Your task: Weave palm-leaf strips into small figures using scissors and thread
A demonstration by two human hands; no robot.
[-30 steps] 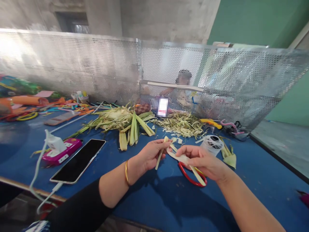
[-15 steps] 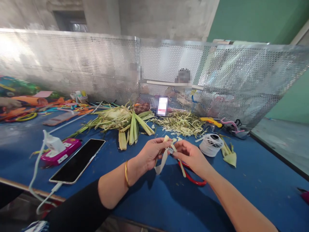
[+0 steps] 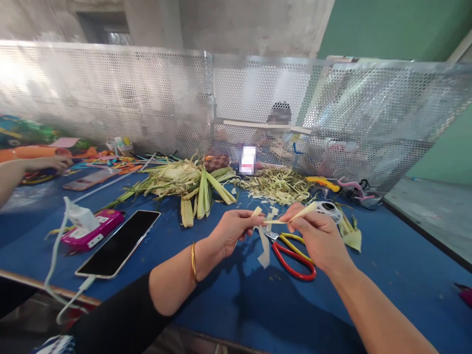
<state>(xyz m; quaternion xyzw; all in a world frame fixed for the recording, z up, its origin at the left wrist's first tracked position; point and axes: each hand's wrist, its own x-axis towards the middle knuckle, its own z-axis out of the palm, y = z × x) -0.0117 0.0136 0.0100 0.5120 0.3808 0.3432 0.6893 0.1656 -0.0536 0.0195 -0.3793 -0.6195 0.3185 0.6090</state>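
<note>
Both of my hands hold pale leaf strips above the blue table. My left hand (image 3: 230, 231) pinches the folded strips, and a whitish strip (image 3: 264, 248) dangles below its fingertips. My right hand (image 3: 317, 233) is closed on a pale yellow leaf strip (image 3: 304, 211) that stretches across to the left fingertips; its free end sticks out past the right thumb. Under the right hand lie scissors (image 3: 295, 263) with one red and one yellow handle loop, partly covered by that hand. A spool of white thread (image 3: 328, 210) sits behind the right hand, half hidden.
Leaf husks (image 3: 177, 182) and a heap of shredded strips (image 3: 280, 186) lie at the back, before a perforated metal screen (image 3: 147, 93). A phone (image 3: 120, 244) and a magenta power strip (image 3: 92, 228) are on the left. Another person's hand (image 3: 51, 163) reaches in at far left.
My right hand has moved right and turned, drawing the leaf strip out sideways, so more of the scissors shows. My left hand stays nearly put. The other person's hand has come further in.
</note>
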